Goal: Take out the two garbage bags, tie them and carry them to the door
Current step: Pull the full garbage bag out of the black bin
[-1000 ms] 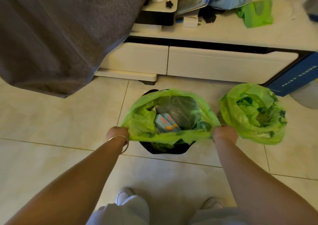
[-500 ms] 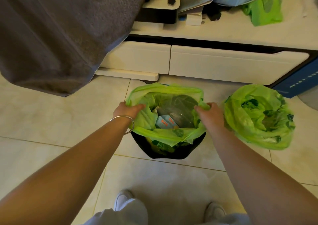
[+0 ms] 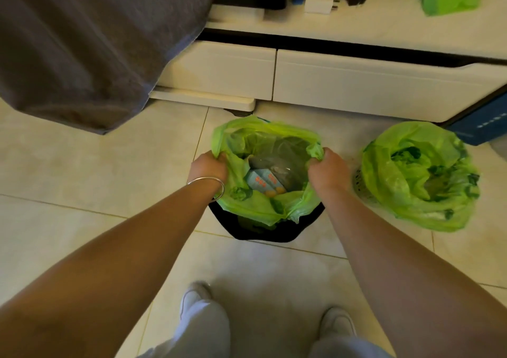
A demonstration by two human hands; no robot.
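Garbage bag (image 3: 255,209) gripped by both hands — black bin (image 3: 263,233) mostly hidden.

My view is dim and warm, with a yellowish cast over the floor (image 3: 82,165). Soft light falls from the upper right, brightest on the drawers (image 3: 356,83). My forearms read dark and shaded near the bottom edge. Wide-angle bending curves the cabinet line at the edges. The grey cloth (image 3: 82,42) and top corners look smeared and soft
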